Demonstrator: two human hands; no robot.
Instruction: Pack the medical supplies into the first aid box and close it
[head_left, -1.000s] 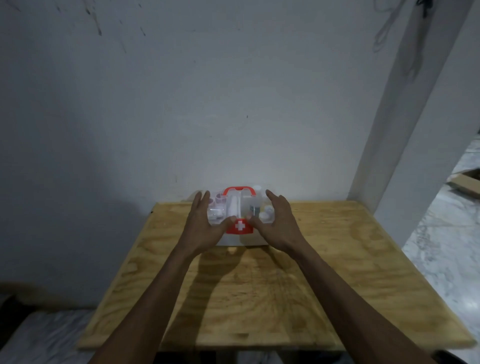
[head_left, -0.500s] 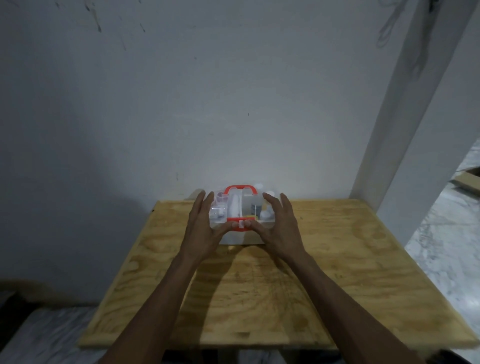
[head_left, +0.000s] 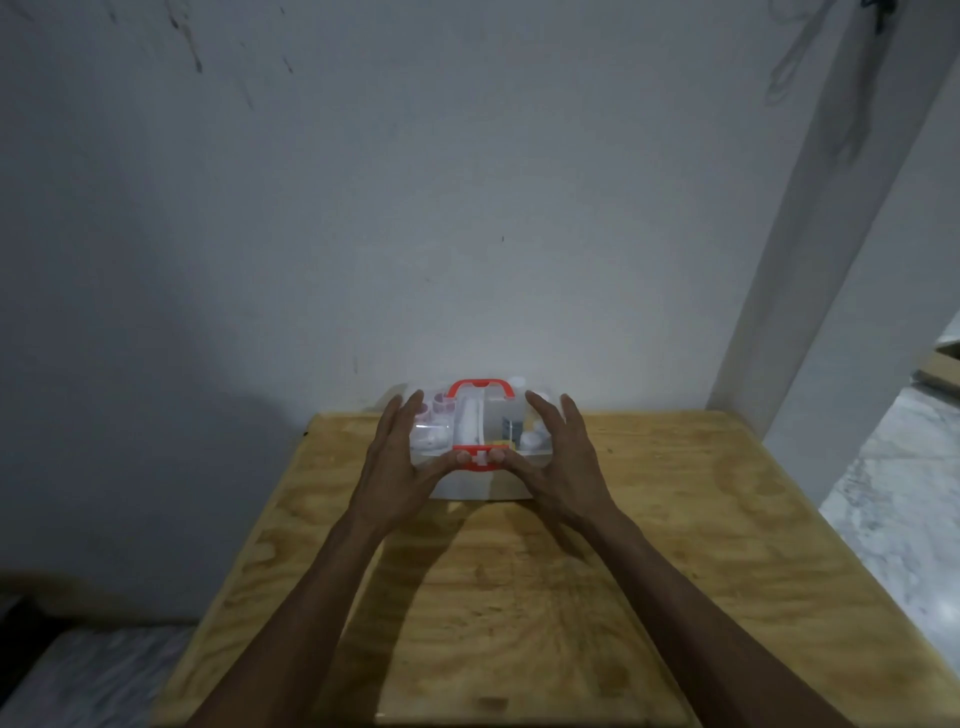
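A clear plastic first aid box (head_left: 480, 486) with a red handle (head_left: 480, 387) and a red front latch (head_left: 479, 464) stands at the far edge of the wooden table (head_left: 519, 571), against the wall. Its lid is down, and small white and pink supplies show through it. My left hand (head_left: 397, 470) lies on the box's left side and my right hand (head_left: 558, 467) on its right side. Fingers spread over the lid, both thumbs press on the red latch at the front.
A white wall rises right behind the box. A white pillar (head_left: 810, 291) stands at the table's far right corner. Marble floor (head_left: 904, 499) shows to the right and at the lower left. Nothing else lies on the wooden top.
The red latch with the white cross has swung up from the box's front face to the lid edge. My thumbs have followed it upward and now press on it.
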